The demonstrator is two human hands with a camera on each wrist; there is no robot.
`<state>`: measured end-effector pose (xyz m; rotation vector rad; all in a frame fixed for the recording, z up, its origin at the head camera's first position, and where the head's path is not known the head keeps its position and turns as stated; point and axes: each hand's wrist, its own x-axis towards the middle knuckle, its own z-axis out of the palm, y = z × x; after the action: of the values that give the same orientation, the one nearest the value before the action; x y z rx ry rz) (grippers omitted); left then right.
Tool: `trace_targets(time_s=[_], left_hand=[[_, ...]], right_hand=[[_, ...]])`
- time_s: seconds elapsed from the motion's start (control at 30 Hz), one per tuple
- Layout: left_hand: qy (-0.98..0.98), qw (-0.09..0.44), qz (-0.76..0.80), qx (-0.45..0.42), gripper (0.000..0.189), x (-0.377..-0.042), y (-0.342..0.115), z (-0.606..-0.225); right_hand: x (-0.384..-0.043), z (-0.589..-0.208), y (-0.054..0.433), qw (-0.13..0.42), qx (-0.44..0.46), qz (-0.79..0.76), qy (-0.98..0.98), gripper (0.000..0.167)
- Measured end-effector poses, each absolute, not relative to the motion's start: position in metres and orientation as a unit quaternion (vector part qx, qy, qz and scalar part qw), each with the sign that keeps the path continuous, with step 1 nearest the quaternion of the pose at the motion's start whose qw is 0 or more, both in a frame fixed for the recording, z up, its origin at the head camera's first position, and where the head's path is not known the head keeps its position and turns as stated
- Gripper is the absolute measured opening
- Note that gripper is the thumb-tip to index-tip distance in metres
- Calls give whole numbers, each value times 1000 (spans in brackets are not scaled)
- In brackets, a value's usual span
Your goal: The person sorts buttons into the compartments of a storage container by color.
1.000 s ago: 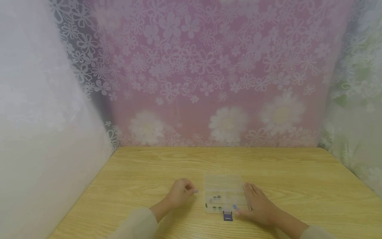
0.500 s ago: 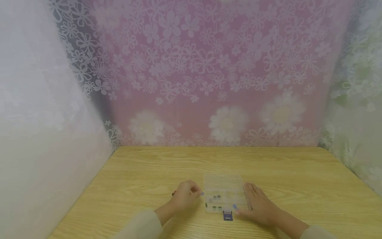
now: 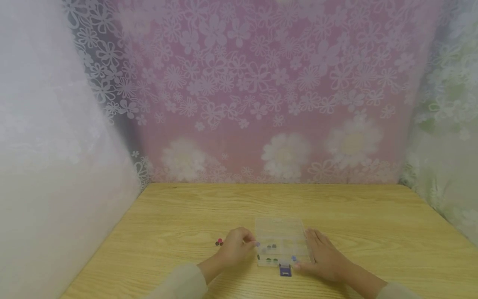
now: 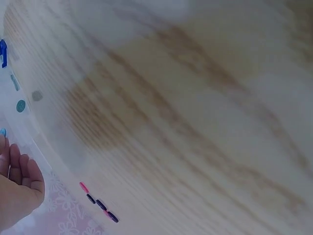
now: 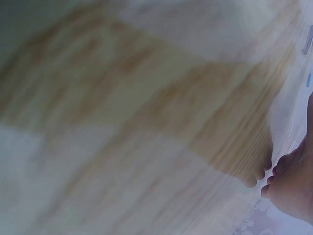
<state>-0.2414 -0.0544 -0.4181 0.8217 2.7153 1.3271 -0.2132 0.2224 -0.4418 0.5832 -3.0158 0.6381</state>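
A clear plastic compartment box (image 3: 284,239) lies on the table, its dark blue latch (image 3: 285,270) toward me. Several small dark green discs (image 3: 271,247) are inside, with a blue disc (image 3: 293,258) near the front right. At the box's left edge, my left hand (image 3: 236,246) pinches a small light-blue disc (image 3: 258,244) between thumb and fingertips; in the left wrist view only the edge of a blue disc (image 4: 3,132) shows beyond the fingers. My right hand (image 3: 326,259) rests along the box's right side, fingers straight and thumb by the front corner.
Several loose pink and black discs (image 3: 219,242) lie on the wood-grain table (image 3: 179,220) left of my left hand. A pink flowered curtain (image 3: 261,104) hangs behind the table, with pale sheets (image 3: 56,145) at the sides.
My left hand has moved right with the light-blue disc, up to the box's left edge. The pink and black discs behind it have come into view. My right hand stays in place.
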Motion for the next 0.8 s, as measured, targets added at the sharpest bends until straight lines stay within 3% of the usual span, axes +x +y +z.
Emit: trace_targets(time_s=[0.8], left_hand=[[866,38,438,241,8,-237,-30,-412]], right_hand=[[-212,-439,221,11,188,205,-961,107]])
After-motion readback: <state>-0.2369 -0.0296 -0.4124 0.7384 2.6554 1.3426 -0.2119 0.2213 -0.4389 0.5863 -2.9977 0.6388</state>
